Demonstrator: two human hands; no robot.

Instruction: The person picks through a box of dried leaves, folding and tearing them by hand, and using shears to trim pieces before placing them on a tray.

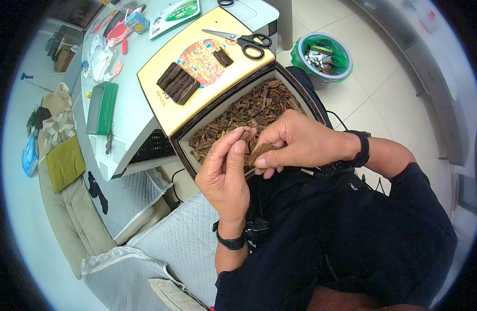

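Observation:
Both my hands are over an open box (184,151) filled with loose brown dried flakes (258,102), which look like pressed tea. Between my right hand's (300,142) thumb and fingers is a flat brown piece (262,151). My left hand (228,171) pinches a smaller brown piece (245,135) at its fingertips, close to the right hand. On the yellow printed lid (161,76) lies a dark block of several strips (178,83). A small dark chunk (223,57) rests farther right, near scissors with black handles (248,41).
A glass-topped table (135,101) carries a green tin (102,109), a white-and-green case (174,17) and a small blue box (137,22). Right of the table, a bin with a green liner (345,58) stands on the tiled floor. Left is a sofa with a quilted cover (180,229) and an olive cushion (66,163).

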